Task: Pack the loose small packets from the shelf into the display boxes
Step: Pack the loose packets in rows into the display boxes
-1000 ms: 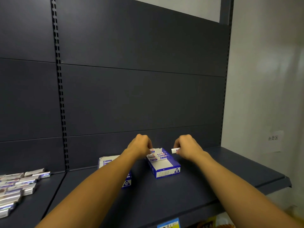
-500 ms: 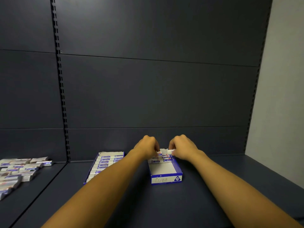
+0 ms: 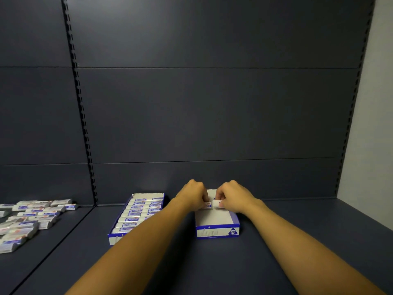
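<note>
While both hands work at the far end of the half-empty display box (image 3: 217,227), the right hand (image 3: 235,195) pinches a small white packet (image 3: 217,203) and the left hand (image 3: 192,194) grips packets already inside. Loose packets (image 3: 32,218) lie well apart on the left shelf.
</note>
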A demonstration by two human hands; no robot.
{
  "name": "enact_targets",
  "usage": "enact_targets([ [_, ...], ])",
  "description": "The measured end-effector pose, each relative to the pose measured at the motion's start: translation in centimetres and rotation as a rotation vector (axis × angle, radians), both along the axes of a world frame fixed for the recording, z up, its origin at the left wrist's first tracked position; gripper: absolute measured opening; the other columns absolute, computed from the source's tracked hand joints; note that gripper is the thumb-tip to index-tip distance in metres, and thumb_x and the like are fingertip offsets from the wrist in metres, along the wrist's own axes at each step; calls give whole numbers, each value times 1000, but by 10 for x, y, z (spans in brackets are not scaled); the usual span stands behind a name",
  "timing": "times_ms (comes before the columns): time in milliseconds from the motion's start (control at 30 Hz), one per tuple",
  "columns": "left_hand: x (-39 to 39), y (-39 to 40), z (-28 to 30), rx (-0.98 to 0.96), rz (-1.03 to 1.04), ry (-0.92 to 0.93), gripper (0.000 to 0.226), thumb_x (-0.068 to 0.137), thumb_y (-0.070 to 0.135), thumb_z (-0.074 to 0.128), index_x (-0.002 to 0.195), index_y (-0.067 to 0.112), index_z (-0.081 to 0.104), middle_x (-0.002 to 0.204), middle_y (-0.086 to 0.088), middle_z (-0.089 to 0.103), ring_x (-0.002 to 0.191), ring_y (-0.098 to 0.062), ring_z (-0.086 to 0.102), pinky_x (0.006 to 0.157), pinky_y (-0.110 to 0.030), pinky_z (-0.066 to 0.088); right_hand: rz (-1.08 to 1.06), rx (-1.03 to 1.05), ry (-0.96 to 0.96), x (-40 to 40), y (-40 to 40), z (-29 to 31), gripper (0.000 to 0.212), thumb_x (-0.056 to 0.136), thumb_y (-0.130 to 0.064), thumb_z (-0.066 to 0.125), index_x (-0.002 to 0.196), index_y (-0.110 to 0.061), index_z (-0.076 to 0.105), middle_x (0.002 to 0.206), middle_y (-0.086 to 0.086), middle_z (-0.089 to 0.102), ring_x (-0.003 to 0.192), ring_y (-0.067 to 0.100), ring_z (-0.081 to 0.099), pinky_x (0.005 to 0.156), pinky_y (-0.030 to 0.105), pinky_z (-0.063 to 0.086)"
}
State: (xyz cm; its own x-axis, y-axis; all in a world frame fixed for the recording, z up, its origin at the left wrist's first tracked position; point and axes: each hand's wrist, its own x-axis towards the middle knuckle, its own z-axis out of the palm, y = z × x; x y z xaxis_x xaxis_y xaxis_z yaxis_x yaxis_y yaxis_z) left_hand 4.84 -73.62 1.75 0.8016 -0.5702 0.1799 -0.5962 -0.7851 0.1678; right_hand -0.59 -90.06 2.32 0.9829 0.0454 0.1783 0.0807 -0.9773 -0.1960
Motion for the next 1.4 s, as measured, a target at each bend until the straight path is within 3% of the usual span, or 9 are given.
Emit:
enact_targets([
  [567, 1, -4, -8, 89, -73, -51, 23, 90, 15, 73, 113, 12, 75, 109, -8, 73, 97, -21, 68, 91, -35, 57, -13, -117, 25, 12, 6, -8, 15, 92, -22, 70, 106, -21, 73, 108, 2, 69, 92, 21, 67, 70, 30, 56],
  [767, 3, -3, -13, 171, -33, -225, 17, 92, 26, 70, 107, 23, 76, 110, 2, 72, 107, -19, 59, 103, -36, 34, 13, -166, 24, 9, 8, -4, 18, 90, -17, 70, 107, -21, 71, 109, 4, 67, 92, 25, 66, 69, 32, 54],
  [867, 3, -3, -16, 177, -25, -239, 19, 93, 27, 68, 109, 21, 76, 109, 1, 73, 106, -19, 60, 105, -37, 36, 24, -174, 22, 7, 10, -4, 14, 88, -18, 72, 100, -22, 64, 105, 4, 64, 89, 24, 65, 63, 30, 49],
  [967, 2, -3, -16, 177, -24, -230, 21, 93, 26, 67, 111, 17, 75, 109, -1, 72, 104, -20, 62, 106, -37, 39, 20, -163, 26, 7, 11, -5, 13, 86, -18, 75, 94, -20, 64, 102, 3, 66, 89, 24, 66, 69, 31, 54],
  [1200, -3, -2, -13, 133, -49, -148, 23, 92, 17, 70, 113, 12, 75, 109, -7, 74, 96, -22, 69, 91, -37, 58, 15, -165, 24, 7, 12, -9, 12, 86, -18, 77, 97, -18, 70, 105, 4, 68, 94, 24, 67, 73, 30, 54],
  [1400, -5, -5, -15, 258, -18, -314, 23, 95, 26, 67, 116, 20, 73, 108, -5, 72, 99, -23, 65, 90, -37, 55, 21, -237, -25, 8, 11, -13, 11, 87, -23, 75, 98, -21, 72, 104, 3, 70, 93, 23, 68, 71, 29, 51],
])
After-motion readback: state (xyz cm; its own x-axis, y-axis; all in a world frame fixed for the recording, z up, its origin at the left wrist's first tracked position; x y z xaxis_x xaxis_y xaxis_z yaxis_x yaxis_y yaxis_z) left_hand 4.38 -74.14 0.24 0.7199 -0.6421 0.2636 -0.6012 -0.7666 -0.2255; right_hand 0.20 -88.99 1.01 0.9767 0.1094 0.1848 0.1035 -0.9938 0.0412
